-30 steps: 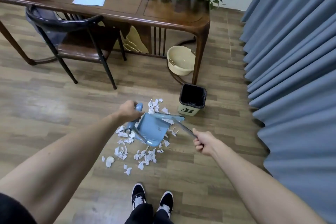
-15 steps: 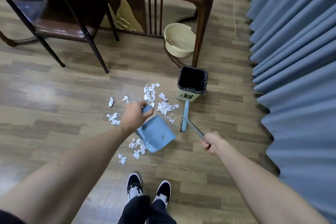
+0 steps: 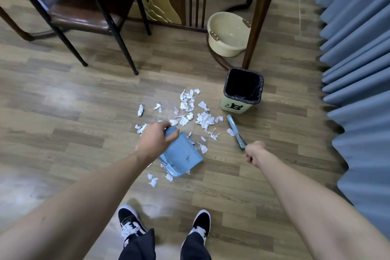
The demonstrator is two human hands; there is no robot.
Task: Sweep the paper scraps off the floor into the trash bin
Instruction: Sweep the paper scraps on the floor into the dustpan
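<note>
White paper scraps (image 3: 191, 112) lie scattered on the wooden floor, most of them just left of the trash bin (image 3: 242, 91), a small square bin with a black liner. My left hand (image 3: 155, 140) grips the handle of a blue dustpan (image 3: 181, 155), which rests on the floor with a few scraps around its near edge. My right hand (image 3: 253, 153) is closed on the handle of a blue broom (image 3: 235, 131), whose head lies on the floor just in front of the bin, right of the scraps.
A dark wooden desk (image 3: 261, 17) stands behind the bin, with a cream basin (image 3: 228, 35) beside its leg. A black-legged chair (image 3: 88, 17) is at the back left. Blue curtains (image 3: 358, 69) hang along the right. My shoes (image 3: 130, 226) are at the bottom.
The view has tilted down and closer to the floor. The broom head has swung from over the dustpan to the right, in front of the bin. The dustpan stays low among the scraps.
</note>
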